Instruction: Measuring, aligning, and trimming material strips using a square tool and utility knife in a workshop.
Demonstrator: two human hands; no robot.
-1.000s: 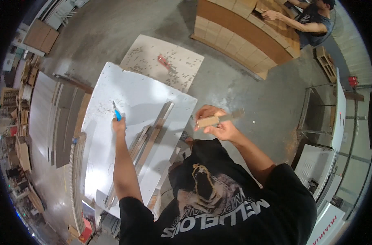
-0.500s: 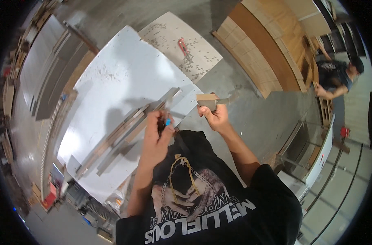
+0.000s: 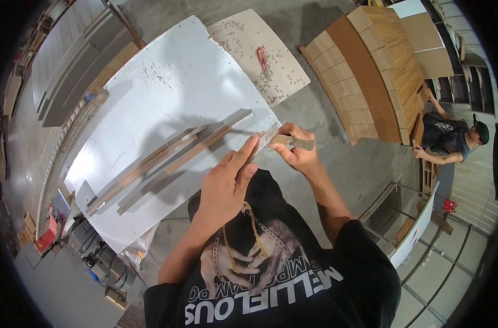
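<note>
In front of my chest, my right hand (image 3: 299,150) is closed on a small tan block (image 3: 282,140). A thin, greyish, see-through strip (image 3: 305,144) sticks out on the right side of that hand. My left hand (image 3: 227,177) meets it from the left, index finger stretched along a narrow grey-brown flat piece (image 3: 264,139) and thumb below. This piece touches or nearly touches the block; whether the two are joined I cannot tell. Left of my hands, several long narrow wooden strips (image 3: 205,140) lie on the white board (image 3: 150,104).
Beyond the white board, a beige board (image 3: 287,65) carries a red-handled tool (image 3: 262,57) and scattered small bits. A large wooden cabinet (image 3: 364,71) stands at the far right, with another person (image 3: 451,136) beside it. Machinery (image 3: 109,268) stands at lower left.
My left hand has moved right and up to meet the right hand at the block. The blue bit seen in it before no longer shows. The view has shifted slightly.
</note>
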